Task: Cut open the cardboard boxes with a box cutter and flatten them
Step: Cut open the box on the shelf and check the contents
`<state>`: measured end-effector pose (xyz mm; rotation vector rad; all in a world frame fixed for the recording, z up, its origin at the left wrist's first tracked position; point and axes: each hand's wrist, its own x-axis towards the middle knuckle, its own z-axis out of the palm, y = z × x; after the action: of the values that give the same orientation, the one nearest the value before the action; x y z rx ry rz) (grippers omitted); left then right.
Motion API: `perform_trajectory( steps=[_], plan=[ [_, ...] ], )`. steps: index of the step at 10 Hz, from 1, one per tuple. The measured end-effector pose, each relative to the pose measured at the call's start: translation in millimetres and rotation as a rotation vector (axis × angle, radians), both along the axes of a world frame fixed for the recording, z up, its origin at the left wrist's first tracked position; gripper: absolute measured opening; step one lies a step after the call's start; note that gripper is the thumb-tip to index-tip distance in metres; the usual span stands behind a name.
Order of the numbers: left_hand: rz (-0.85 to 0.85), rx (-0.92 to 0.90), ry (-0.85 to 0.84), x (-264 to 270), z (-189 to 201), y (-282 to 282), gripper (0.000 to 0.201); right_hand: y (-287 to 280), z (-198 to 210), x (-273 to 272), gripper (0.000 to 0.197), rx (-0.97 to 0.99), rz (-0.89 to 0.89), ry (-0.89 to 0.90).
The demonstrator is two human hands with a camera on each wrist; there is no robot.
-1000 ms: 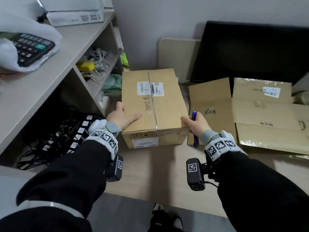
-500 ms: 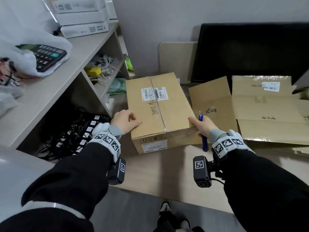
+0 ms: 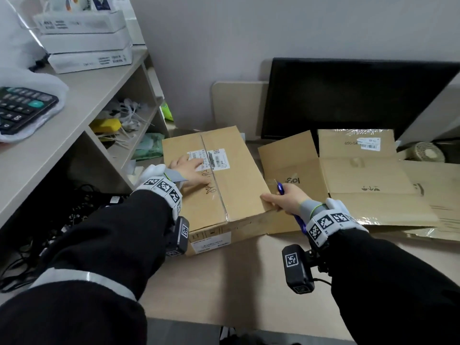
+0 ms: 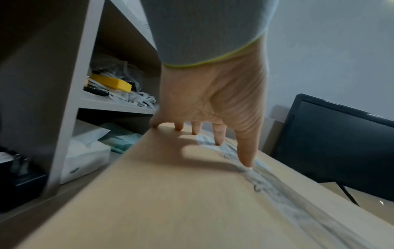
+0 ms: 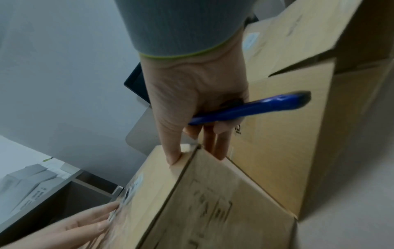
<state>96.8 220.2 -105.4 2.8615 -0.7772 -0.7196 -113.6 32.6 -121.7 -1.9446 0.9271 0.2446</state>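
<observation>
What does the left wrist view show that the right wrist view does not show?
Only the left wrist view shows the yellow object on the shelf and the left hand with fingertips spread on the box top. Only the right wrist view shows the blue box cutter gripped in the right hand, and the flattened cardboard. Both show the sealed box and the dark monitor.

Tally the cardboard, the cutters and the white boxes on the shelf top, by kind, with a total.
Sealed cardboard box: 1
Flattened cardboard boxes: cannot tell how many, at least 1
Box cutter: 1
White boxes on the shelf top: 3
Total: at least 6
</observation>
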Motion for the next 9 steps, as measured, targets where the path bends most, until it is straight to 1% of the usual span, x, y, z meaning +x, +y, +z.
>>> perform_trajectory(
  steps=[1, 2, 3, 4, 5, 6, 7, 8, 9],
  plan=[
    [-0.041, -0.004, 0.006, 14.9, 5.4, -13.2, 0.077, -8.7, 18.9, 14.6, 0.036, -0.239, -0.024, -0.029],
    [-0.073, -0.01, 0.041, 29.1, 10.7, -25.6, 0.069, -2.7, 39.2, 42.4, 0.035, -0.31, -0.044, -0.061],
    [-0.049, 0.014, 0.026, 45.0, 8.3, -29.6, 0.077, 8.6, 49.8, 81.4, 0.024, -0.228, -0.042, -0.074],
    [-0.009, -0.002, -0.043, 51.6, -1.0, -29.5, 0.072, 23.9, 53.3, 110.0, 0.023, -0.056, -0.052, -0.102],
    [0.015, -0.018, -0.063, 59.9, -7.9, -34.0, 0.085, 34.4, 49.1, 143.1, 0.034, -0.067, 0.084, -0.079],
    [0.054, -0.003, -0.014, 72.7, -15.6, -40.4, 0.088, 42.0, 45.2, 172.9, 0.029, -0.068, 0.176, -0.059],
    [0.098, -0.07, -0.023, 70.7, -20.0, -42.2, 0.063, 48.8, 43.0, 196.1, 0.019, -0.045, 0.2, -0.098],
    [0.084, -0.095, -0.036, 77.1, -29.3, -41.0, 0.061, 50.1, 38.4, 218.3, 0.036, -0.064, 0.214, -0.12],
    [0.071, -0.103, -0.017, 78.2, -30.1, -40.3, 0.065, 49.1, 32.0, 235.7, 0.037, -0.085, 0.209, -0.117]
  ],
)
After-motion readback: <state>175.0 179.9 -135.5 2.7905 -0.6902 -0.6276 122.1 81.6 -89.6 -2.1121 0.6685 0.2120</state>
